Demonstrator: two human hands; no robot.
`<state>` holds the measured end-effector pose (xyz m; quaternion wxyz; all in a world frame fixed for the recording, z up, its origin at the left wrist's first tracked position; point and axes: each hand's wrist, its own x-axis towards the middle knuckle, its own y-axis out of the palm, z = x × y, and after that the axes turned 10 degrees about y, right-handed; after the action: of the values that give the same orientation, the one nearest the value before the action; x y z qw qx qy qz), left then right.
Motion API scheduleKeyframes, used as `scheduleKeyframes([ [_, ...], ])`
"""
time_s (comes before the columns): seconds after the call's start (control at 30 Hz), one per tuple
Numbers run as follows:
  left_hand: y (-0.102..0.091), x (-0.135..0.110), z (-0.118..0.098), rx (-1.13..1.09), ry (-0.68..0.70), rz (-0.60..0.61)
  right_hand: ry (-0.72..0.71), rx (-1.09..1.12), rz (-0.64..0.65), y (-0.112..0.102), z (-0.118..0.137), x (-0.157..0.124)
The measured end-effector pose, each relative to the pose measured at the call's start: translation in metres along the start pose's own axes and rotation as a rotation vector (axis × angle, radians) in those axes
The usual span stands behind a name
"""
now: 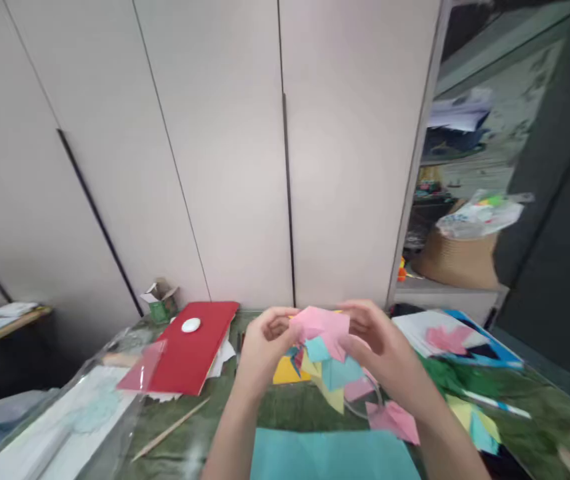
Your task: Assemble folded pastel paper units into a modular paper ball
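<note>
Pink paper (322, 325) raised just right of red board (189, 350); left hand (265, 343) and right hand (382, 347) close together, each pinching an edge, seemingly to steady it.

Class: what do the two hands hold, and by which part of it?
A pink folded paper: the left hand pinches its left edge, the right hand its right edge.

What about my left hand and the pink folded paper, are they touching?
Touching. The head view shows the left hand pinching the left edge of the pink folded paper, with no gap between them; the right hand grips its other side.
</note>
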<state>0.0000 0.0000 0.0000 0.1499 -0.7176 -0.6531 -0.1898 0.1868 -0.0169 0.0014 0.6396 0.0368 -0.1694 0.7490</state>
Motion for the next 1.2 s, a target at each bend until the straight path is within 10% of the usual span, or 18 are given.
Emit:
scheduleKeyframes([
  [1.2, 0.006, -0.012, -0.015, 0.238, 0.221, 0.002, -0.063, -0.295, -0.33, 0.011, 0.004, -0.004],
])
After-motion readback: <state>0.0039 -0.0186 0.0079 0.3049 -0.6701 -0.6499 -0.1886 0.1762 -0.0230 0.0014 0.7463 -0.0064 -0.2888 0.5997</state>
